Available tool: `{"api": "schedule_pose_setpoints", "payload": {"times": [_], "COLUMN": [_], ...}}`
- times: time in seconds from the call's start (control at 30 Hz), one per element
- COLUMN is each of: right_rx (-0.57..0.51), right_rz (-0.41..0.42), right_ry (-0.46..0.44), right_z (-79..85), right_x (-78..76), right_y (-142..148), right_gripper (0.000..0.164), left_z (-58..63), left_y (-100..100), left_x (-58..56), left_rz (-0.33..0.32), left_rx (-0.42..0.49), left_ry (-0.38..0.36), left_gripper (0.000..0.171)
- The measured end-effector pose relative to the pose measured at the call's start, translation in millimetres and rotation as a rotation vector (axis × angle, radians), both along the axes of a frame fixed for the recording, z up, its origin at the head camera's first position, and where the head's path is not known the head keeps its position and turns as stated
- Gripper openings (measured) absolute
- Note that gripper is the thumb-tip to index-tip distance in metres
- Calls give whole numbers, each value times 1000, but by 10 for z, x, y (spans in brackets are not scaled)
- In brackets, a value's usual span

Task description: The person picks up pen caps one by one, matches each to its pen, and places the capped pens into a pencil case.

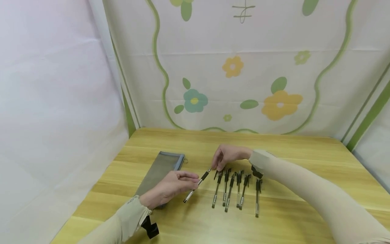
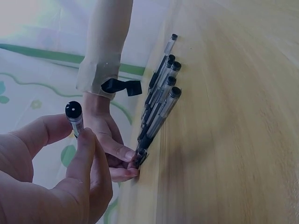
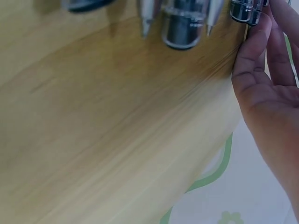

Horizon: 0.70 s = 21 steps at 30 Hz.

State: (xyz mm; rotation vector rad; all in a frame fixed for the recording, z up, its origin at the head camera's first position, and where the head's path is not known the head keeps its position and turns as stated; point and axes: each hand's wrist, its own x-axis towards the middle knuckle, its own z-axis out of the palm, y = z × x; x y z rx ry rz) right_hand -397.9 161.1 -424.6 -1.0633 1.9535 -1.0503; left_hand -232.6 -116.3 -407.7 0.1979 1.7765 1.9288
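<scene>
My left hand pinches a gel pen with a clear barrel and black grip. The pen slants above the table, its bare silver tip up and to the right; the left wrist view looks onto its black end plug. My right hand reaches down beyond the row, thumb and fingertips pinched at a small dark pen cap beside the leftmost pen. Fingers partly hide that cap. Several similar pens lie side by side, and dark caps lie by their silver tips in the right wrist view.
A grey pencil pouch with a blue-grey zip edge lies to the left, partly behind my left forearm. The wooden table ends at a white flowered cloth at the back. One pen lies a little apart on the right.
</scene>
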Motion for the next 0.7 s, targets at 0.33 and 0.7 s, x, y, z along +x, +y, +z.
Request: {"api": "schedule_pose_setpoints", "payload": {"times": [0.33, 0.7], "right_rx": [-11, -13], "right_rz": [-9, 30], "right_ry": [52, 27], "right_z": [-17, -6], "right_x": [-10, -20], "right_y": [31, -9], "right_gripper": [16, 21], "left_z": [-5, 12], "left_y": [27, 24], "left_x": [-31, -49], "left_rz": [-12, -2], "left_rx": [37, 58], "left_ry": [-28, -52], "left_gripper": [43, 44]}}
